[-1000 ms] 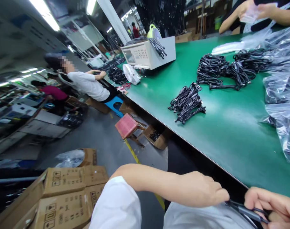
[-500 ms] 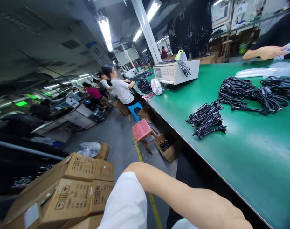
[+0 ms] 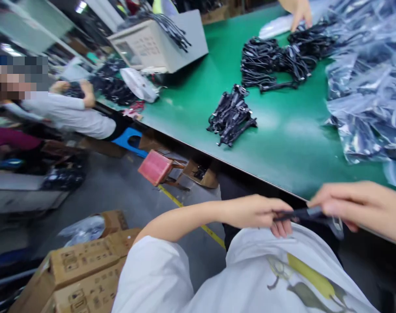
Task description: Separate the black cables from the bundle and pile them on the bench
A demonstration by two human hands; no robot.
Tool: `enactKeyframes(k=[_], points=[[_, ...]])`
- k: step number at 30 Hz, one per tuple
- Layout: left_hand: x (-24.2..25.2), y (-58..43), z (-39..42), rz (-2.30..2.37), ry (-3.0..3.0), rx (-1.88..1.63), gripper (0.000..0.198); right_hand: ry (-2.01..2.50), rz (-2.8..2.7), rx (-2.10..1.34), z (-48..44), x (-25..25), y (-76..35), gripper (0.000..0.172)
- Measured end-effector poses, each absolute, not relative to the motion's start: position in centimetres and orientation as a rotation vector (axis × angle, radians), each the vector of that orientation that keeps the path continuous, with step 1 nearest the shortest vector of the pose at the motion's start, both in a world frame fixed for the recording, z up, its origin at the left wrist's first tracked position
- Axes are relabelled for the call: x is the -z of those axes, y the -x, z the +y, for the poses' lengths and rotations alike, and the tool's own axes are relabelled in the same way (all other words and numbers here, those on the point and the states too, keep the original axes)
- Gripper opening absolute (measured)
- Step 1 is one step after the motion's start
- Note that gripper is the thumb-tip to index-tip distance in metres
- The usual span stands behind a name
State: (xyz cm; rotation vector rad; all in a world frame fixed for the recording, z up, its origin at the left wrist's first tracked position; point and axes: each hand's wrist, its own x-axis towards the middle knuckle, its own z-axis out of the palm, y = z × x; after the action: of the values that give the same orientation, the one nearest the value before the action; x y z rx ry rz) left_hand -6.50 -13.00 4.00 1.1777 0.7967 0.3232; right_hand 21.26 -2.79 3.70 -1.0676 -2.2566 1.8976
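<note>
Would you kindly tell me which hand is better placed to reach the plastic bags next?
Probably the right hand: it is nearer the plastic bags, with the left hand farther away. Both hold the dark cable, so the right would first need freeing.

The held cable [image 3: 300, 214] was black and grey, the bundles [image 3: 232, 115] black, the desk [image 3: 282, 152] green, the bags [image 3: 364, 113] clear and bluish. The shirt [image 3: 230, 287] was white with a yellow and grey-green print [image 3: 311, 274]. The floor [image 3: 120, 191] was grey with a yellow stripe [image 3: 172, 196], the boxes [image 3: 97, 252] brown with dark marks.
</note>
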Motion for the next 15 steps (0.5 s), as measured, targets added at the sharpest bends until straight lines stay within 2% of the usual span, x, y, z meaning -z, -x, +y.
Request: enactKeyframes(k=[3, 5, 11, 15], points=[[-2.3, 6.2, -11.3, 0.807, -0.82, -0.666, 0.037, 1.112, -2.063, -1.769, 0.3, -6.0, -18.2, 0.054], [-2.1, 5.9, -10.3, 0.792, -0.687, -0.784, 0.042, 1.071, -2.082, -1.583, 1.5, -6.5, -16.8, 0.054], [-2.6, 5.1, -9.6, 0.763, -0.586, -0.843, 0.045, 0.983, -2.318, -1.056, 2.1, -4.6, -15.4, 0.043], [-2.2, 4.9, -9.8, 0.781, -0.547, -0.852, 0.043, 0.842, -2.397, -0.803, 2.4, -3.4, -15.1, 0.045]])
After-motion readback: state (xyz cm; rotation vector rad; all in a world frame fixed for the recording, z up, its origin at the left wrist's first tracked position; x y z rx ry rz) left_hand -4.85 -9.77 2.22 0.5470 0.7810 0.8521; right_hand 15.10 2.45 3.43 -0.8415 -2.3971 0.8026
